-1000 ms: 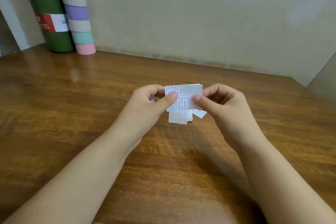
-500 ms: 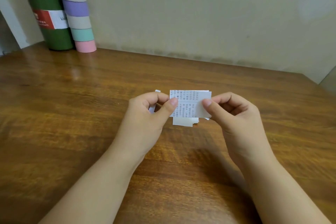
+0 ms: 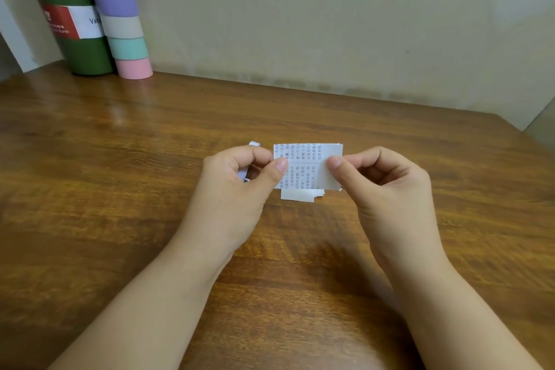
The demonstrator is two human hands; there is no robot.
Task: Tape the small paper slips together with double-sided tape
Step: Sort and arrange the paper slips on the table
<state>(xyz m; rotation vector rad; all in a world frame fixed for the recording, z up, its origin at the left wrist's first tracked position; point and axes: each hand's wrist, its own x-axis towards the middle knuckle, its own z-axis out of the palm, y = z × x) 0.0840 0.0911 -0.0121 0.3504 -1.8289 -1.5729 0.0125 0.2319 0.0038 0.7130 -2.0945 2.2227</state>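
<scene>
A small printed paper slip (image 3: 306,165) is held upright above the wooden table (image 3: 120,189) at the centre of the view. My left hand (image 3: 237,186) pinches its left edge between thumb and forefinger. My right hand (image 3: 387,186) pinches its right edge the same way. Below and behind the held slip, several more white slips (image 3: 297,196) lie on the table, mostly hidden. A white strip (image 3: 254,144) pokes out behind my left fingers; whether it is tape or paper is unclear.
A dark green bottle (image 3: 69,18) and a tall stack of pastel tape rolls (image 3: 120,15) stand at the far left corner against the wall. The table's right edge (image 3: 534,141) runs near the wall corner.
Both hands with the slip sit a little lower and further right in the view than before, as the camera shifted. The pinch on both edges is unchanged.
</scene>
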